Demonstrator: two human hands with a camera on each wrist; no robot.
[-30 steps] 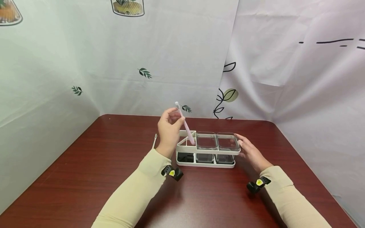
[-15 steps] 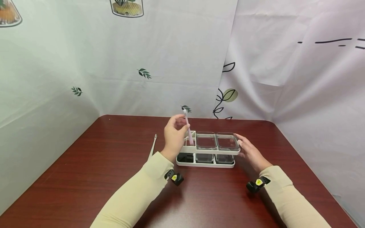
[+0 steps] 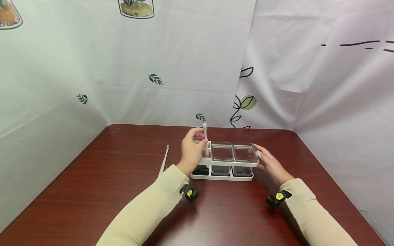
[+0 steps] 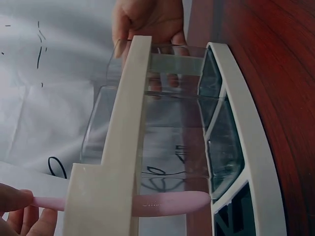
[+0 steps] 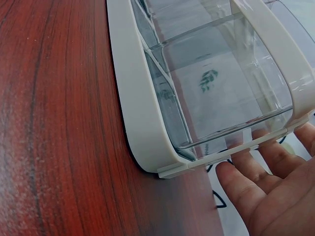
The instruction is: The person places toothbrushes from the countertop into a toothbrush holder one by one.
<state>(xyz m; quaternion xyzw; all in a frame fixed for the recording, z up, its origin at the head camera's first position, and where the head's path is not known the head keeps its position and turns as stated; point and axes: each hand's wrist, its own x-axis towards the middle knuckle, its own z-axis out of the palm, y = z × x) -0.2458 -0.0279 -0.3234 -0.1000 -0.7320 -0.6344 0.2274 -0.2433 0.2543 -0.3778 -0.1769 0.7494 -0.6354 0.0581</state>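
A pink toothbrush [image 3: 205, 133] stands nearly upright in a left compartment of the white two-tier toothbrush holder [image 3: 227, 164]. My left hand [image 3: 191, 150] pinches it below the head. In the left wrist view the pink handle [image 4: 170, 203] passes through the upper frame, its end down by the base. Two clear cups [image 3: 222, 152] sit in the holder's middle and right slots. My right hand [image 3: 272, 165] rests against the holder's right end; in the right wrist view its fingers [image 5: 241, 184] lie along that end, loosely bent rather than wrapped round it.
A white toothbrush [image 3: 164, 159] lies on the dark red table [image 3: 227, 212], left of the holder and partly behind my left sleeve [image 3: 150, 201]. White printed cloth [image 3: 191, 61] hangs behind the table and at both sides.
My left hand has moved right and down. The pink toothbrush has gone from leaning left to nearly upright and sits lower in the holder. My right hand has stayed put.
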